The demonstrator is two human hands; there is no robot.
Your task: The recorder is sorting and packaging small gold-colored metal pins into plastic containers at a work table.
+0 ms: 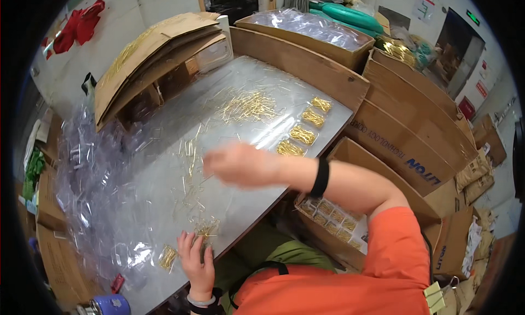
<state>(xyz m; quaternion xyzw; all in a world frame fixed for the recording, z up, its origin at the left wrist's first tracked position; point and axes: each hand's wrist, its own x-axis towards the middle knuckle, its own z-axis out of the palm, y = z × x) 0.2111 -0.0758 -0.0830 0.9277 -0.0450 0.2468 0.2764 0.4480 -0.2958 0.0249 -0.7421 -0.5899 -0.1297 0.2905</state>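
My left hand (197,264) lies at the table's near edge, fingers stretched out and thumb apart. Its fingertips are beside a small heap of thin gold-coloured metal hooks or pins (208,227). Just left of it is a gold bundle (168,257). Over the middle of the table, my right hand (235,164) is blurred by motion, its fingers too smeared to read. Near that hand runs a loose strip of gold pins (190,153), with a larger pile (249,104) farther back. A row of several gold bundles, one of them the nearest bundle (290,148), lines the right edge.
Clear plastic packs (104,194) cover the table's left side. Folded cardboard (158,47) rises at the back left, and a wooden board (301,60) edges the back. Below the right edge, a box (333,222) holds packed gold bundles. A blue can (111,304) stands near left.
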